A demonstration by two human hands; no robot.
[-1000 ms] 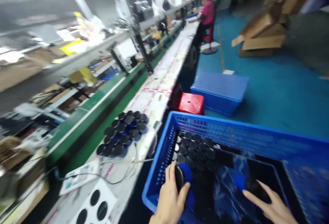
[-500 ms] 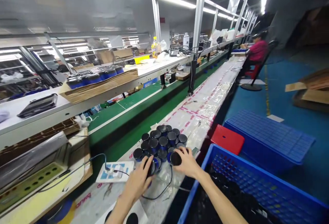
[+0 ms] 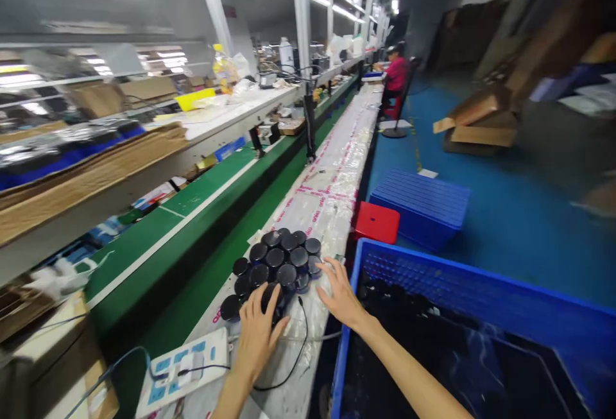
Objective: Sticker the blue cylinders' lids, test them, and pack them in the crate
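Fingers (image 3: 269,300) touch black discs (image 3: 276,264) on bench (image 3: 322,207).

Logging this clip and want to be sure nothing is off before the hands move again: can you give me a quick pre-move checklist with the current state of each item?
1. Left hand placed on the near edge of the cluster of black round parts: ok.
2. Right hand holding nothing, fingers spread beside the cluster: ok.
3. Parts upright and packed together on the table: ok.
4. Black cable away from the hands: not ok, it loops between them.
5. Blue crate within reach at the right: ok.
6. Left hand's grip on one part: cannot tell.
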